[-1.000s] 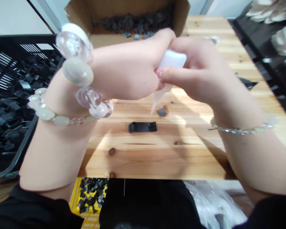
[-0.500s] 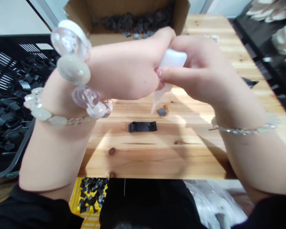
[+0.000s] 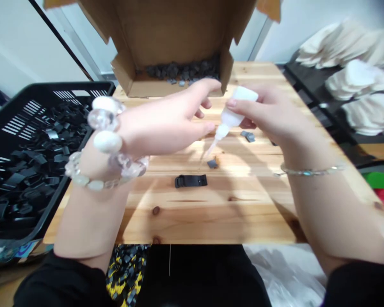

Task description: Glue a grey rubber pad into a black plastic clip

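Observation:
Tilted nozzle-down in my right hand [image 3: 265, 111] is a white squeeze bottle [image 3: 232, 115] with a long thin tip. My left hand [image 3: 182, 121] hovers to the left of the bottle, apart from it, fingers stretched out and holding nothing. Below both hands a black plastic buckle-like strip [image 3: 191, 181] lies flat on the wooden table [image 3: 192, 221]. A small grey square piece [image 3: 213, 163] rests just behind it, under the nozzle. More small grey pieces [image 3: 248, 136] lie beneath my right hand.
At the back stands an open cardboard box [image 3: 179, 38] holding many small dark pieces. A black plastic basket [image 3: 35, 230] full of black parts sits on the left. Stacks of pale gloves [image 3: 355, 81] are on a dark shelf at right. Below the table edge is plastic wrapping [image 3: 281, 273].
My left hand has let go of the bottle and moved left, its fingers opening. My right hand keeps the bottle, its nozzle now away from the black strip. The view has tilted upward.

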Demonstrator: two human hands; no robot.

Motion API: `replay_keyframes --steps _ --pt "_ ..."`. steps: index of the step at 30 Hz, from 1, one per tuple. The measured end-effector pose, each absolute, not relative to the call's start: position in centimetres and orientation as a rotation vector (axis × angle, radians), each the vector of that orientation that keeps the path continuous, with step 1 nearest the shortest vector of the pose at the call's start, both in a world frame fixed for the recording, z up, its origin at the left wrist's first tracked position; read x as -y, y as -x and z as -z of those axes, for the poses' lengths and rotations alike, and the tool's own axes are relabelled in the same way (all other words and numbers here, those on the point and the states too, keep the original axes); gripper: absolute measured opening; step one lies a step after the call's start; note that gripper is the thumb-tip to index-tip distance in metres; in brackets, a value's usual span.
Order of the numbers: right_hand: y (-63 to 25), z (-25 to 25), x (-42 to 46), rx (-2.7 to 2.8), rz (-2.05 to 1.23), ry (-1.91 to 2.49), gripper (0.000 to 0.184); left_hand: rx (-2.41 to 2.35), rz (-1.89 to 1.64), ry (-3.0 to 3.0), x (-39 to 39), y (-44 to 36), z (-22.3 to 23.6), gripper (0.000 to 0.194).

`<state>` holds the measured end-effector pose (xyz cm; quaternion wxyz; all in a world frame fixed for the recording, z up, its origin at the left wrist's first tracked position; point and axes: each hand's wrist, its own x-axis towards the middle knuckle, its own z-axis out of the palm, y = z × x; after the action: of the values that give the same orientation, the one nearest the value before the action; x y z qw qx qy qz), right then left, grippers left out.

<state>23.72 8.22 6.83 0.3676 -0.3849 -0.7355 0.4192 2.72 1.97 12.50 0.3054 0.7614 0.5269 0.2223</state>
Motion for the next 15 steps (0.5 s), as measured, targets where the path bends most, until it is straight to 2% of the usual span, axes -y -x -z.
replay_keyframes --steps 4,9,12,15 --pt "-27.5 -5.1 -9.0 1.541 -1.565 0.891 0.032 -1.397 -0.650 -2.213 0.9 -0.4 -15.2 0.058" --pt "-30.4 -2.4 -7.4 0.997 -1.861 1.046 0.025 -1.433 -0.802 -2.195 3.1 2.3 -16.2 0.052" --pt "-30.2 -1.2 -6.4 1.006 -1.824 1.061 0.025 -1.485 -0.575 -2.199 2.6 2.4 -13.5 0.059" --pt "-29.0 -0.1 -6.7 1.166 -1.584 1.091 0.025 -1.478 -0.221 -2.206 2.0 1.4 -9.0 0.058"
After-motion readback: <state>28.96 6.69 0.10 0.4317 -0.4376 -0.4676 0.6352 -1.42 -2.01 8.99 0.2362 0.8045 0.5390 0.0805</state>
